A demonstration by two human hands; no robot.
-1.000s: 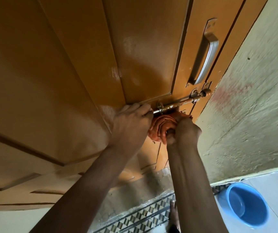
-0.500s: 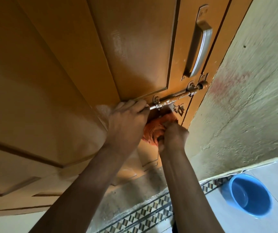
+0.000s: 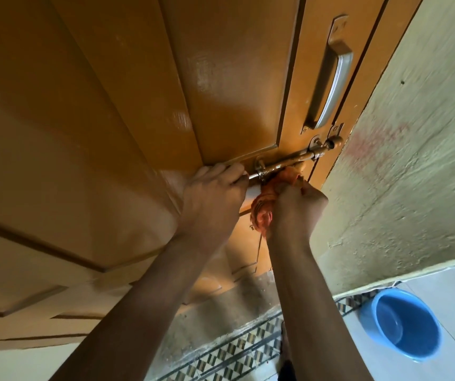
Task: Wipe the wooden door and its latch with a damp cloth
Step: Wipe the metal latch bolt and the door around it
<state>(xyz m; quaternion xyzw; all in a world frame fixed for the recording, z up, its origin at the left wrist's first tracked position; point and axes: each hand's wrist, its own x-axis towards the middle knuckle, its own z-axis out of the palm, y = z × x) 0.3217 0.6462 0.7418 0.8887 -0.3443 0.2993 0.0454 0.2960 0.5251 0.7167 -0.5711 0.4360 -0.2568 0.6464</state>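
Observation:
The brown panelled wooden door (image 3: 116,111) fills the left and middle of the head view. Its metal sliding latch (image 3: 289,162) runs slantwise below a steel pull handle (image 3: 333,75). My left hand (image 3: 212,199) grips the left end of the latch bolt, fingers curled over it. My right hand (image 3: 295,213) holds a bunched orange cloth (image 3: 265,204) and presses it against the underside of the latch bolt. Part of the cloth is hidden behind my fist.
A rough pale green wall (image 3: 413,149) stands right of the door. A blue plastic bucket (image 3: 402,325) sits on the light tiled floor at lower right. A patterned tile strip (image 3: 234,350) runs along the threshold.
My right hand with the cloth has moved up from below the latch to press on the bolt. My left hand kept its hold on the bolt's end. The view shifted slightly.

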